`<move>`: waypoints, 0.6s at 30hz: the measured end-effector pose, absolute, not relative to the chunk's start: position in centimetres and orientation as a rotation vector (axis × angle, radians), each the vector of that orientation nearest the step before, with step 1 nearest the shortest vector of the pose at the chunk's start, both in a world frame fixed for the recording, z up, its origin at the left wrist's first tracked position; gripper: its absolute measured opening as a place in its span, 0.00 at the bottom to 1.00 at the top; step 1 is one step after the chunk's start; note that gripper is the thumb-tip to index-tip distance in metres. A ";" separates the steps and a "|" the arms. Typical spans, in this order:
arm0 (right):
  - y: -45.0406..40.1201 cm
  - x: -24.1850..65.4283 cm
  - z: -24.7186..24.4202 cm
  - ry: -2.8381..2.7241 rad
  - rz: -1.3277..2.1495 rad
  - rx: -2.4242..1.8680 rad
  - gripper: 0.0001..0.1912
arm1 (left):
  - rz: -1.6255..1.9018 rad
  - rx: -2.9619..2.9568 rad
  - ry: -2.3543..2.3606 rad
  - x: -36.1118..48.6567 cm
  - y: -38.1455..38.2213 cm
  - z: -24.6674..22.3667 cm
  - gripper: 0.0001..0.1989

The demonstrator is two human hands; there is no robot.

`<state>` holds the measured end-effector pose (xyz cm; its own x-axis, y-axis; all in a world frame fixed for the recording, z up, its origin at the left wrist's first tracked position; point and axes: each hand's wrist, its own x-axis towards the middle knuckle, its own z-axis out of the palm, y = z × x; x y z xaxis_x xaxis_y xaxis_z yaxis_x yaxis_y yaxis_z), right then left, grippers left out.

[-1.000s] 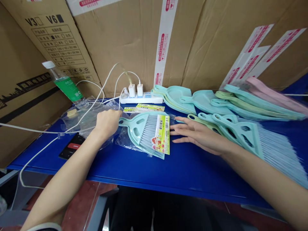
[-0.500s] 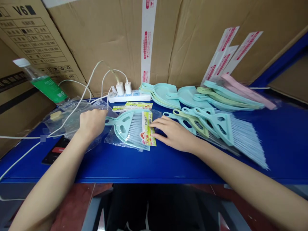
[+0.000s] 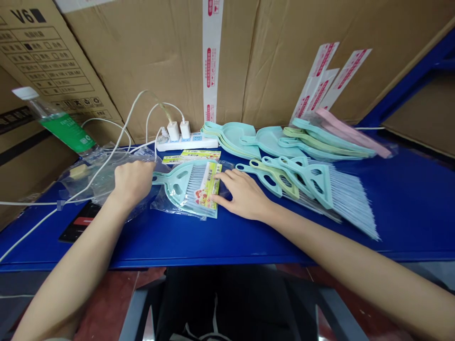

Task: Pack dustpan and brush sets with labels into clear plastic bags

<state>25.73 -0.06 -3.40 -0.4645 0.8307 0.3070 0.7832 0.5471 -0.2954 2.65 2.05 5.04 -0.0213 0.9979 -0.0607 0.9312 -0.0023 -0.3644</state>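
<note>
A light-blue brush and dustpan set (image 3: 179, 184) lies in a clear bag on the blue table. My left hand (image 3: 134, 184) is closed in a fist at the set's handle end; what its fingers grip is hidden. At the other end my right hand (image 3: 242, 194) touches the yellow-green printed card (image 3: 209, 185) on the bristles, its thumb and fingers apart. The card now sits tilted. Behind the set lie more printed cards (image 3: 192, 155). Right of my right hand, light-blue and green brushes (image 3: 316, 182) overlap.
Light-blue, green and pink dustpans (image 3: 270, 141) line the back beside a white power strip (image 3: 199, 142). White cables cross the left side, near a green-labelled bottle (image 3: 67, 130), crumpled clear bags (image 3: 103, 177) and a black phone-like object (image 3: 76, 225). Cardboard boxes stand behind.
The printed card has gone from nearly upright to slanting over the bristles, its lower end shifted left. My right hand has moved with it. The whole view has shifted slightly.
</note>
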 end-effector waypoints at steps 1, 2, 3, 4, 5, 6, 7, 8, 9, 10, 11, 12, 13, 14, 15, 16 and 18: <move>-0.1 25.8 -3.4 -2.383 0.166 -1.301 0.25 | 0.455 -2.029 -2.052 2.7 2.1 5.0 0.21; -0.1 25.9 -3.4 -2.397 0.177 -1.287 0.25 | 0.456 -2.024 -2.053 2.6 2.1 5.0 0.21; -0.1 26.0 -3.3 -2.412 0.187 -1.272 0.25 | 0.456 -2.021 -2.052 2.6 2.1 5.0 0.21; -0.1 26.0 -3.3 -2.425 0.196 -1.260 0.25 | 0.457 -2.017 -2.052 2.6 2.1 5.0 0.21; -0.1 26.1 -3.3 -2.436 0.203 -1.252 0.26 | 0.457 -2.016 -2.051 2.6 2.1 5.0 0.21; -0.1 26.1 -3.3 -2.443 0.207 -1.248 0.26 | 0.456 -2.015 -2.050 2.6 2.1 4.9 0.21; -0.2 26.0 -3.3 -2.447 0.210 -1.246 0.27 | 0.455 -2.018 -2.048 2.5 2.1 4.9 0.21; -0.2 26.0 -3.3 -2.448 0.213 -1.246 0.28 | 0.453 -2.023 -2.046 2.5 2.2 4.9 0.21; -0.2 26.0 -3.3 -2.447 0.215 -1.248 0.28 | 0.452 -2.025 -2.045 2.5 2.2 4.8 0.22; -0.2 26.0 -3.3 -2.444 0.217 -1.249 0.29 | 0.450 -2.023 -2.048 2.5 2.2 4.8 0.22; -0.3 26.0 -3.3 -2.440 0.220 -1.250 0.29 | 0.450 -2.018 -2.054 2.5 2.3 4.7 0.23; -0.4 26.1 -3.3 -2.437 0.222 -1.251 0.30 | 0.449 -2.012 -2.061 2.5 2.3 4.7 0.23; -0.4 26.2 -3.3 -2.434 0.227 -1.250 0.29 | 0.445 -2.007 -2.069 2.5 2.3 4.6 0.23; -0.5 26.4 -3.2 -2.429 0.238 -1.243 0.28 | 0.438 -2.004 -2.078 2.5 2.4 4.6 0.24; -0.5 26.6 -3.2 -2.423 0.260 -1.232 0.25 | 0.428 -2.005 -2.086 2.5 2.4 4.6 0.23; -0.5 26.7 -3.2 -2.415 0.292 -1.213 0.21 | 0.412 -2.008 -2.095 2.4 2.4 4.5 0.23; -0.3 27.0 -3.2 -2.411 0.378 -1.149 0.13 | 0.360 -2.028 -2.115 2.2 2.5 4.3 0.23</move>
<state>27.01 -0.34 -3.15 -0.5579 0.7847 0.2702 0.6643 0.6174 -0.4214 2.18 2.53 4.33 -0.0471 0.9984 -0.0316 0.9525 0.0353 -0.3024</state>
